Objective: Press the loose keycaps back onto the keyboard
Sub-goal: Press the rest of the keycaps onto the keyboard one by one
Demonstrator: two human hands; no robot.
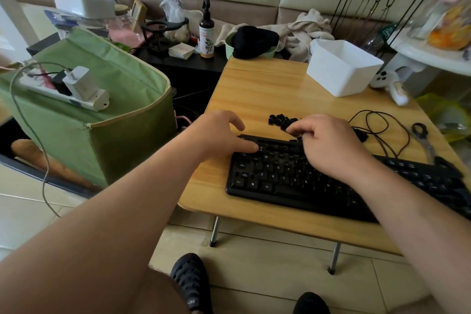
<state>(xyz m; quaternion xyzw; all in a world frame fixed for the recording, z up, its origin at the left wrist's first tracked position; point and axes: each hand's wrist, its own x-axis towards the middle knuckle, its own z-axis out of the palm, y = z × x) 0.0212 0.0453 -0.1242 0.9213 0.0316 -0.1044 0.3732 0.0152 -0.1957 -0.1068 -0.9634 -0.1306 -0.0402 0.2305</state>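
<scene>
On the black keyboard (293,181) I can read white letters on several keycaps: W in the upper row, then S, D, F, G, H in the row below, then Z, X, C, V, B and M. In the lowest row I read "Ctrl" at the left corner and "Alt", with a small window sign between them. The brown spray bottle (207,33) has a label with red writing, too small to read.

— What stands just beyond the right hand (328,145)?
— The loose keycaps (281,120), then bare table (265,89) up to the white bin (341,69).
— And to its right?
— The coiled cable (379,125) and 1 pair of scissors (424,140).
— Beside the left hand (216,135)?
— Open tabletop to the edge.
</scene>
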